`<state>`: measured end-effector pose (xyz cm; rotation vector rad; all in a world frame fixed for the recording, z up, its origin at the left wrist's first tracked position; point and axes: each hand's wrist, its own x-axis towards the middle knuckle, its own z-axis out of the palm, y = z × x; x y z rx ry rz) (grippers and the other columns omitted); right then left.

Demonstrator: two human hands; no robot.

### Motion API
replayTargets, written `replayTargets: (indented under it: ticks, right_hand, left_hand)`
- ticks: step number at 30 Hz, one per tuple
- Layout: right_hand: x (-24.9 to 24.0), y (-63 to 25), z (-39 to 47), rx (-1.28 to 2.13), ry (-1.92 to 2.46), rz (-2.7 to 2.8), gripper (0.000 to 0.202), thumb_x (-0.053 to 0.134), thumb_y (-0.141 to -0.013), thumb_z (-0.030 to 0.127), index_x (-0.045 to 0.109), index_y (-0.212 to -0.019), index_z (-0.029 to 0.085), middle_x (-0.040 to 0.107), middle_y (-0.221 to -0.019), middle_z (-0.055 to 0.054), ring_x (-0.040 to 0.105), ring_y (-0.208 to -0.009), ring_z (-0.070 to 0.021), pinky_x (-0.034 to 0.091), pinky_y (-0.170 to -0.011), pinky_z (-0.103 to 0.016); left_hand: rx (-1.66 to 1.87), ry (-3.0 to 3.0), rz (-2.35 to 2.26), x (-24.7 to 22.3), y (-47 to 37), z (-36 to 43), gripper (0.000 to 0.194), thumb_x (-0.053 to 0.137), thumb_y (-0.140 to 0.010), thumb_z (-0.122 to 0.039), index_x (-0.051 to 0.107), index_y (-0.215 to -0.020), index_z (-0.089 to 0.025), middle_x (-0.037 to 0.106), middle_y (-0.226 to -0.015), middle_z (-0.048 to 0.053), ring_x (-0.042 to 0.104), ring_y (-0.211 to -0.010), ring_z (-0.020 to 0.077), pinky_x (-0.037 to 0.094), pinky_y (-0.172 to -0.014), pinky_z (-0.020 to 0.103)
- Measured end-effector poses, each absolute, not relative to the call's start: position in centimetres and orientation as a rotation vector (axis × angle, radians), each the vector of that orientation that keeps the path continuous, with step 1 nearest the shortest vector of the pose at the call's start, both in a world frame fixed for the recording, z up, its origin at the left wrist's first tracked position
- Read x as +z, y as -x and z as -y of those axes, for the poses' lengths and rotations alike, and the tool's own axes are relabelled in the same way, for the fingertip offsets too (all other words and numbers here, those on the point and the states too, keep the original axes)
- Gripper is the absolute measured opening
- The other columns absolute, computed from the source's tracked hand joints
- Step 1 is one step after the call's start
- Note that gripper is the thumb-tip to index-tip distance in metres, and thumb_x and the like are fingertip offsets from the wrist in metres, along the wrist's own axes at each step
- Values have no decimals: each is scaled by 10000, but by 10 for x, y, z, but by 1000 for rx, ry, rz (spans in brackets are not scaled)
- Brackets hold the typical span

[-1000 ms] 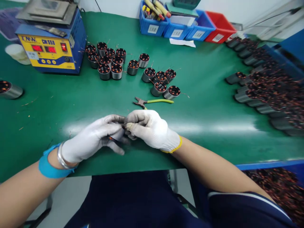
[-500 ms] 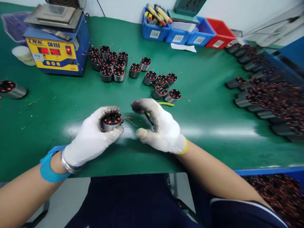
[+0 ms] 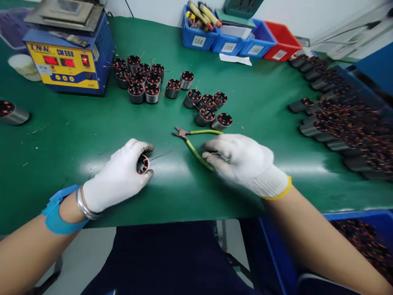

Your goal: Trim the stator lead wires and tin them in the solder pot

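On the green table (image 3: 264, 123) near its front edge, the left hand (image 3: 118, 172) grips a copper-wound metal cylinder (image 3: 144, 164), tilted with 1 end showing. The right hand (image 3: 241, 159), fingers curled, is at the green-handled pliers (image 3: 195, 153); whether it grips them, I cannot tell. Behind the pliers sit 5 more cylinders (image 3: 208, 102).

Near the bench (image 3: 270, 123)'s far left corner, the yellow panel (image 3: 63, 69) of a control unit (image 3: 106, 61) reads "CM558"; its red digits (image 3: 50, 60) are blurred. By the far edge, the leftmost blue bin (image 3: 199, 32)'s label (image 3: 199, 40) reads "工具盒".
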<state>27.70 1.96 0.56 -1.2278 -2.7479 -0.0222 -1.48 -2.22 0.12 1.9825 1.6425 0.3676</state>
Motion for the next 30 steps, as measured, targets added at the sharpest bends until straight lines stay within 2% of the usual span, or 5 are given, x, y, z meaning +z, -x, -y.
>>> replayTargets:
  ticks: [7, 12, 17, 22, 30]
  right_hand:
    - [-16, -266, 12, 66, 1319, 2805, 499, 524, -926, 466, 611, -1238, 87, 621, -1226, -209, 609, -1050, -329, 510, -878, -444]
    - [-28, -242, 5, 32, 1546, 2606, 1065, 632, -691, 790, 456, -1401, 17, 394, -1460, -326, 368, -1341, -501, 365, -1056, -643]
    - [0, -236, 1, 241, 1792, 2726, 789, 578, -850, 503, 359, -1498, 110, 459, -1453, -243, 502, -1243, -417, 519, -871, -510]
    - [15, -220, -1, -30, 2004, 2878, 486, 494, -868, 274, 550, -1321, 109, 637, -1039, -221, 629, -841, -376, 499, -623, -447]
    - [-11, -220, -24, 366, 1621, 2504, 639, 457, -861, 235, 393, -1483, 103, 558, -1352, -206, 573, -1166, -348, 505, -910, -472]
  left_hand:
    - [259, -2001, -1763, 2, 20, 12, 199, 583, -753, -336, 623, -886, -193, 641, -956, 86, 620, -905, 282, 518, -843, 448]
    - [408, -1801, -1801, 3, 22, 7, 219, 585, -748, -361, 622, -887, -195, 670, -964, 80, 615, -919, 275, 487, -851, 430]
    - [538, -1522, -1640, 3, 26, 5, 216, 473, -838, -370, 596, -902, -205, 635, -714, 17, 570, -656, 193, 452, -643, 336]
    - [607, -1470, -1596, -1, 27, 4, 199, 482, -850, -378, 573, -840, -201, 601, -663, 3, 527, -604, 165, 407, -586, 297]
    - [633, -1522, -1566, -2, 27, 3, 199, 483, -872, -351, 602, -885, -192, 608, -639, -10, 544, -591, 163, 422, -593, 290]
